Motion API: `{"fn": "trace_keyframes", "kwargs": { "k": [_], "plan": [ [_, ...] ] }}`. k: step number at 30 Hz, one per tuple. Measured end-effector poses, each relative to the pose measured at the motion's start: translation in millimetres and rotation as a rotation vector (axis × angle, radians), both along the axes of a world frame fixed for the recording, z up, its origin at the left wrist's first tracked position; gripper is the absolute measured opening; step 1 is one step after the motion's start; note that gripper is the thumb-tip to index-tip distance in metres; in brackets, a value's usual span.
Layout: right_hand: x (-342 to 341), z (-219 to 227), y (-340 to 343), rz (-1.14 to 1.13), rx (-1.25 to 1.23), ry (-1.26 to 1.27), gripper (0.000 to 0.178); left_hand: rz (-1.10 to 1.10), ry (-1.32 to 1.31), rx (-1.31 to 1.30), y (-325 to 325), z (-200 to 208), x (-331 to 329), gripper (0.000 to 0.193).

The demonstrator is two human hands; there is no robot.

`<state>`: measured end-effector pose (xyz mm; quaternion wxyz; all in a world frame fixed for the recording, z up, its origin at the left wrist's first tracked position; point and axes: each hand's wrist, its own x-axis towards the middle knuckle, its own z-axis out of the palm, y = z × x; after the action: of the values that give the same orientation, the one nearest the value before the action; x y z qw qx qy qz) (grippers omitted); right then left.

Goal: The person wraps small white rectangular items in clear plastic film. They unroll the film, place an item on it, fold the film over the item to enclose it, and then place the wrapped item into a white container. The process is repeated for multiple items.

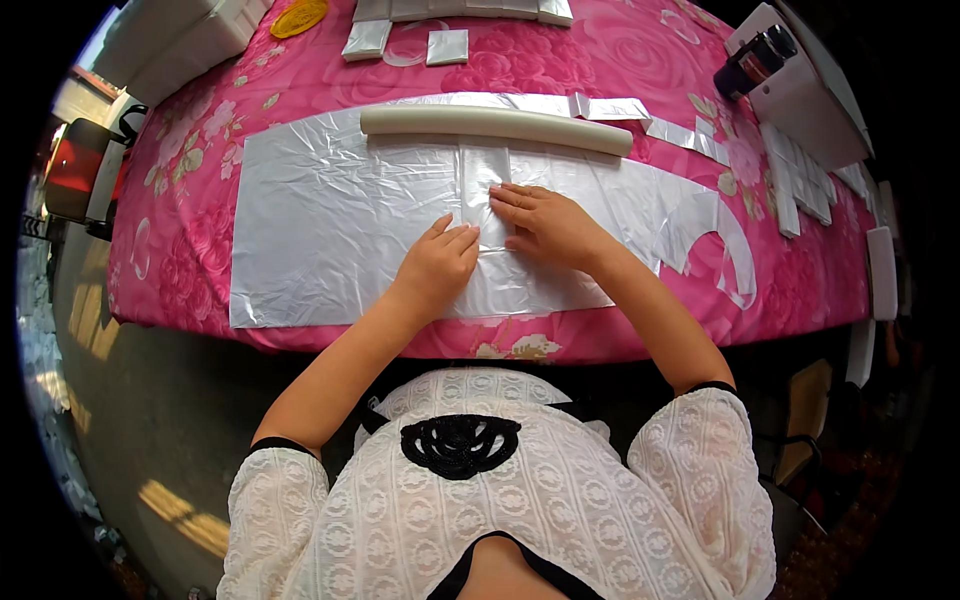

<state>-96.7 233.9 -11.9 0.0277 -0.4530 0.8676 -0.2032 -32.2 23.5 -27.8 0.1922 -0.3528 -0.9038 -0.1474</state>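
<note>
A thin whitish plastic apron [320, 230] lies spread out in front of me, wrinkled, with a curved strap loop at its right end. My left hand [440, 265] rests on the middle of it, fingers pointing away from me and slightly bent. Just to the right, my right hand [545, 225] presses on the sheet with its fingers stretched out toward the left. Between the fingertips runs a folded, creased band of the plastic. A long off-white tube [495, 129] lies across the far edge of the apron, beyond both hands.
A pink floral tablecloth [190, 240] covers the table. Folded plastic packets [447, 47] sit at the far side, near a yellow round item [299, 17]. A dark bottle [755, 62] and a white box [812, 95] stand far right, with white packets [800, 175] nearer.
</note>
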Motion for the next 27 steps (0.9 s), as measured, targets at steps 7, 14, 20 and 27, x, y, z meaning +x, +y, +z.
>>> {"fn": "trace_keyframes", "kwargs": {
  "k": [7, 14, 20, 27],
  "plan": [
    [5, 4, -2, -0.028, -0.215, -0.019, 0.036, -0.011, -0.164, 0.275, 3, 12, 5, 0.010],
    [42, -8, 2, 0.068, -0.274, 0.117, 0.033, -0.176, -0.173, 0.240, -5, 21, 32, 0.032],
    [39, -2, 2, -0.078, -0.320, -0.079, 0.028, -0.013, -0.299, 0.293, -6, 12, 31, 0.047],
    [4, 19, -20, -0.556, -0.181, -0.751, 0.018, 0.395, -0.637, 0.725, 6, 7, 7, 0.057]
  ]
}}
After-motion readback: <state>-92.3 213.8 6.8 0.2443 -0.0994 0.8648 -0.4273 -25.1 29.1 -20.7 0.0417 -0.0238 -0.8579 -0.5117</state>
